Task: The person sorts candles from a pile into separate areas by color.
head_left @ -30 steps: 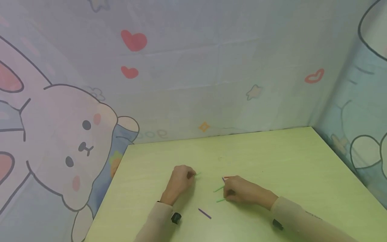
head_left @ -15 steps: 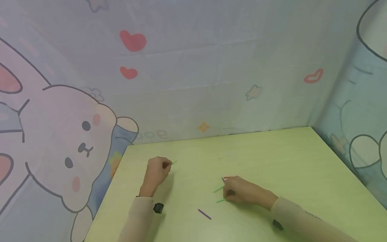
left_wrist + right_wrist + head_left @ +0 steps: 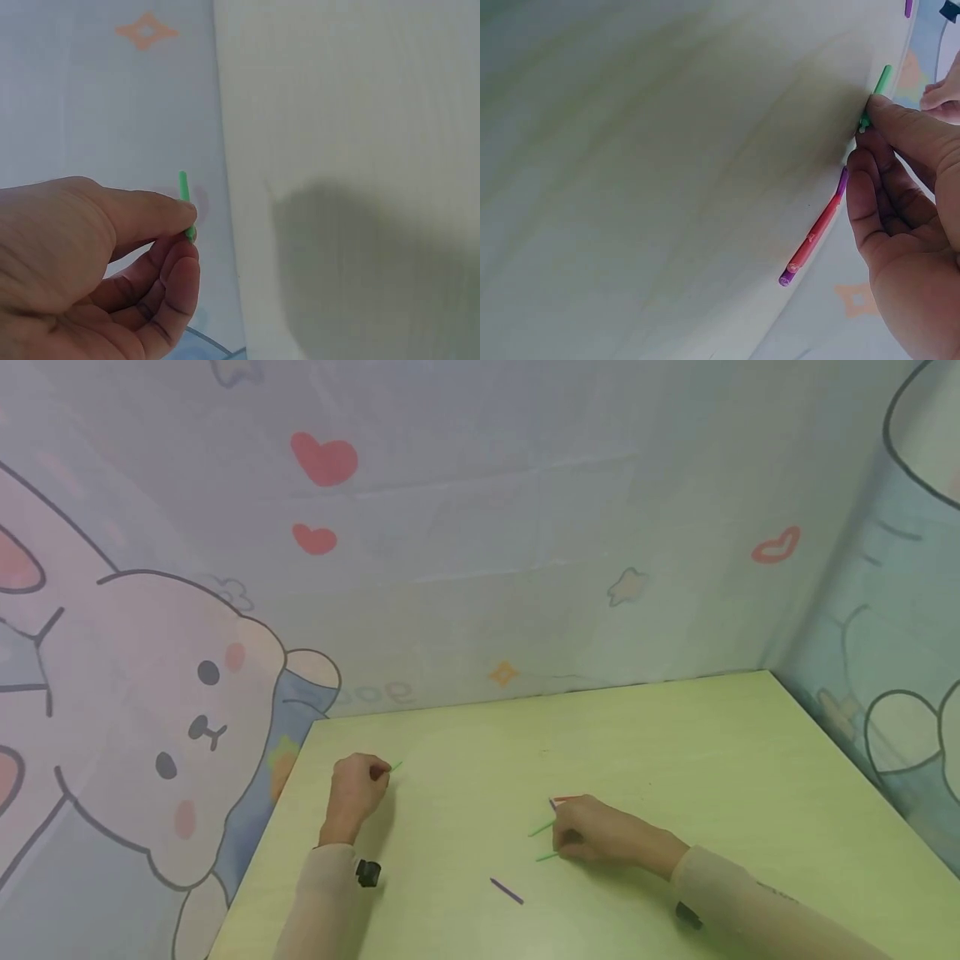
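Observation:
My left hand (image 3: 356, 793) is over the table's left part, pinching a short thin green stick (image 3: 184, 186) between thumb and fingertips; one end pokes out past the thumb. Right of the table's middle, my right hand (image 3: 600, 833) pinches another green stick (image 3: 883, 80) low at the tabletop. A further green stick (image 3: 542, 828) shows beside its fingers in the head view, partly hidden. Against the same hand's far side lie a red stick (image 3: 813, 234) and purple stick pieces (image 3: 785, 280), close together. A separate purple stick (image 3: 507, 891) lies nearer the front, between the two arms.
A pale yellow-green table (image 3: 712, 735) spreads beneath both hands. Cloth walls (image 3: 480, 527) printed with a rabbit, hearts and stars stand behind it and at the sides. Dark wrist-worn devices (image 3: 368, 873) sit under both sleeves.
My left hand has moved left and slightly away, from near the table's middle to its left part, carrying the green stick. My right hand has stayed in place.

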A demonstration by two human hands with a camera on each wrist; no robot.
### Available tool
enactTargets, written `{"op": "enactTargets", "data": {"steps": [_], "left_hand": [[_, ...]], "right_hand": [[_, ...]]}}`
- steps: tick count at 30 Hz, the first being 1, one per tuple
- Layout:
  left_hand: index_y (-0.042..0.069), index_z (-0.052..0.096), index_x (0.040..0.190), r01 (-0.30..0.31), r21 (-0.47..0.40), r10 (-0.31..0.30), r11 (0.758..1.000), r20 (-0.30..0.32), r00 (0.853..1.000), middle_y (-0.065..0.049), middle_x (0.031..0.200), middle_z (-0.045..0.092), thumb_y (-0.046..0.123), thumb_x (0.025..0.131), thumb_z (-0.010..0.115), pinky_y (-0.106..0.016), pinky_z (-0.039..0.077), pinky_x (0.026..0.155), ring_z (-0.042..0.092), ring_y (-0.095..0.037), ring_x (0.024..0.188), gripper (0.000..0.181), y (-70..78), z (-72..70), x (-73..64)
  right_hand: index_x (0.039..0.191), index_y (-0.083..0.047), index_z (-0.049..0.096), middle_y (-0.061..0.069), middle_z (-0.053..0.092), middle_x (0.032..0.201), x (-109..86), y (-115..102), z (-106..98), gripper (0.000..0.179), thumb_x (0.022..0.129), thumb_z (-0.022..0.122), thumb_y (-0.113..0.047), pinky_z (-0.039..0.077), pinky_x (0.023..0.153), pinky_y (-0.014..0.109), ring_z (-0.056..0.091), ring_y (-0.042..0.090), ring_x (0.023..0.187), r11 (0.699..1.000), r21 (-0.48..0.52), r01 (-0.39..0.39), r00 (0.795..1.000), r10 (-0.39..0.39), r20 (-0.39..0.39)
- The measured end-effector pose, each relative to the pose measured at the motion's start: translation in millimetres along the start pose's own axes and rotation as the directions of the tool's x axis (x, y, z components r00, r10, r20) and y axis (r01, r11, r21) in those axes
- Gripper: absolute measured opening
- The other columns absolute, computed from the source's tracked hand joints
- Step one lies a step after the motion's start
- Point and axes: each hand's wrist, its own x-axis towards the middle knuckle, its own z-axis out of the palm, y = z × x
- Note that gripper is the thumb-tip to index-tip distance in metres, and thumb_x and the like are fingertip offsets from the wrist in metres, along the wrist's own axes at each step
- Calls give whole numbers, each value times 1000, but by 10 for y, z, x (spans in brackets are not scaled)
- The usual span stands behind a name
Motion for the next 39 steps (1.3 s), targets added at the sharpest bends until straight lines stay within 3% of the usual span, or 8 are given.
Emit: {"op": "enactTargets", "data": {"steps": [9, 17, 39], "left_hand": [[-2, 86, 105, 68, -5, -68, 998, -10, 998, -14, 94, 81, -3, 96, 76, -45, 64, 77, 76, -29, 86, 14, -240, 56, 32], [-4, 86, 103, 74, -2, -74, 997, -9, 997, -15, 92, 81, -2, 95, 77, -50, 64, 79, 75, -32, 86, 12, -385, 117, 20], [-4, 85, 104, 114, -19, -113, 993, 20, 993, -12, 90, 78, -3, 96, 73, -48, 64, 77, 74, -28, 84, 14, -425, 222, -16]], "right_hand": [[86, -17, 82, -16, 70, 82, 4, -9, 1, 18, 92, 88, -2, 54, 77, 20, 53, -5, 78, 1000, -19, 7, 1000, -7, -5], [91, -16, 85, -13, 77, 89, 1, 18, 11, 14, 93, 89, -2, 59, 84, 22, 64, -5, 85, 1000, -9, 1, 1000, -2, -13], [90, -16, 85, -14, 76, 87, -30, -1, -3, 16, 92, 89, 0, 57, 78, 19, 58, -6, 80, 1000, 14, -1, 1000, 2, -21]]}}
